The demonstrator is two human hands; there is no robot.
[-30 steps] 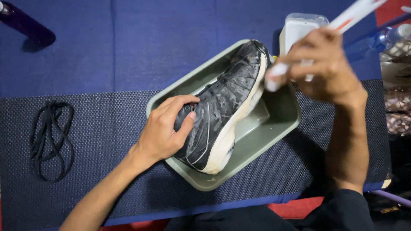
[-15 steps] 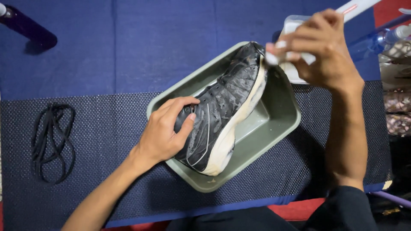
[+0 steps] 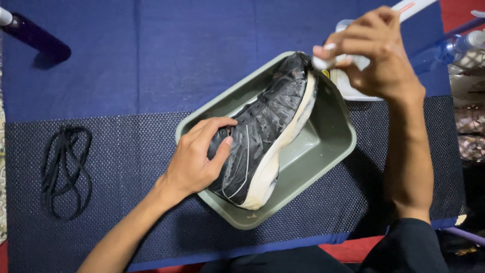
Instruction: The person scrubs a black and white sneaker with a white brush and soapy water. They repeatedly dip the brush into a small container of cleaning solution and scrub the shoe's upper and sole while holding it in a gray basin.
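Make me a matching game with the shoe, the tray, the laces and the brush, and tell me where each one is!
Things:
1. shoe
2. tray
3. laces
4. brush

Places:
a. loose on the dark mat, far left
b. in the right hand
c. under the shoe, on the mat
d. in the tray, gripped by the left hand

Pairs: 1-d, 2-c, 3-a, 4-b

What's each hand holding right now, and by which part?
The left hand grips the black shoe at its heel and collar, in the grey tray. The right hand holds a white brush low on its handle, near the head.
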